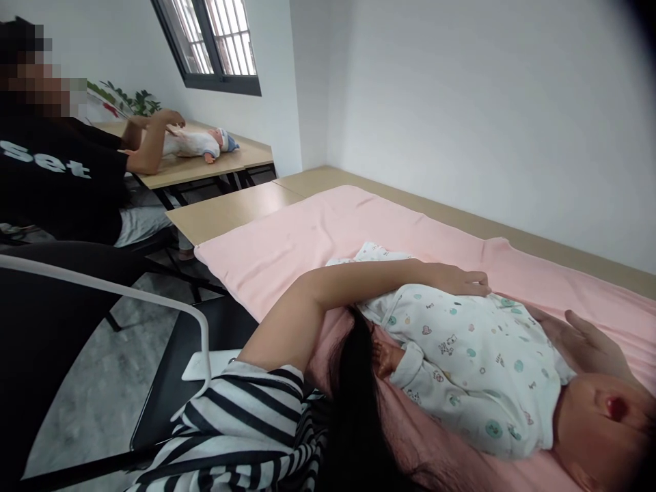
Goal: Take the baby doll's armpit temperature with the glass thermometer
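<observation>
A baby doll (589, 424) lies on its back on a pink cloth (287, 253), its head toward the lower right. It wears a white printed shirt (476, 355); one small doll hand (387, 359) sticks out of a sleeve. My left arm reaches across the doll's lower body. At the shirt's far edge, my left hand (458, 280) has its fingers curled and pinched on the fabric. On the doll's far side, my right hand (589, 338) lies along its arm and shoulder, thumb apart and palm open. Part of its fingers is hidden behind the shirt.
The pink cloth covers a wooden table (236, 212) against the wall. Long dark hair (359, 410) hangs in front of me. Black chairs (195, 342) stand at left. Another person (61, 171) sits at a farther table with a second doll (195, 143).
</observation>
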The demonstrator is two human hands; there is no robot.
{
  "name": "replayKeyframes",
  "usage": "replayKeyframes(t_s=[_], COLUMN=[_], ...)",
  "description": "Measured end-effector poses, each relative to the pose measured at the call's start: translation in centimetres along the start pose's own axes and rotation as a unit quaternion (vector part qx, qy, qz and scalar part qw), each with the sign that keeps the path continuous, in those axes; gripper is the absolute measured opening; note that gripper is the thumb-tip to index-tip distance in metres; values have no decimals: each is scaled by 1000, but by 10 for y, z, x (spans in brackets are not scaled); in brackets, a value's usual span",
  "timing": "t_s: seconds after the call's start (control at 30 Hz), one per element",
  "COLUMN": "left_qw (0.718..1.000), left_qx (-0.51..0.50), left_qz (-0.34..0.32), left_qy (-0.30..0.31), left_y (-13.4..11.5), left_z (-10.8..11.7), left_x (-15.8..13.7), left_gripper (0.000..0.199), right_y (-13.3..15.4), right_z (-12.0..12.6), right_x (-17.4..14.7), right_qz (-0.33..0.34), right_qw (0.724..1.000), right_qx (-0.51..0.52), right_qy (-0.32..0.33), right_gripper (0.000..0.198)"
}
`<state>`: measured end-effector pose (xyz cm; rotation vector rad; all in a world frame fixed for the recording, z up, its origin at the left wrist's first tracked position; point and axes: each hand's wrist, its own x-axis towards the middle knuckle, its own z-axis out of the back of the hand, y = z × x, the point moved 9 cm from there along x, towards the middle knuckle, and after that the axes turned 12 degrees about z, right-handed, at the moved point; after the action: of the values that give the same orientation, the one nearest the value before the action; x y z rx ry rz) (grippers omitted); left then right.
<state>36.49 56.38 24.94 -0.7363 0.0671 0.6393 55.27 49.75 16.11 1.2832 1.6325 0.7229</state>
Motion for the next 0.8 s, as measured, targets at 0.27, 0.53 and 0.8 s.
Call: replayKeyframes(t_s=[0.27, 0.53, 0.8], left_qw=[1000, 1000, 1000], left_qx=[2, 3, 6], left_qz=[-6, -15, -24], left_qy=[-2, -8, -11], left_y=[-1, 1, -3], left_z=[1, 0, 2], left_x=[1, 5, -3], left_gripper=[56, 58, 56], right_y=[1, 2, 2], right_z=[1, -15, -13], right_x=[-5, -11, -13], right_qz=[-5, -4, -2], right_qw=[999, 1000, 997], right_qx=[-13, -5, -30], right_qy=[-52, -19, -70], right_gripper=[64, 63, 76])
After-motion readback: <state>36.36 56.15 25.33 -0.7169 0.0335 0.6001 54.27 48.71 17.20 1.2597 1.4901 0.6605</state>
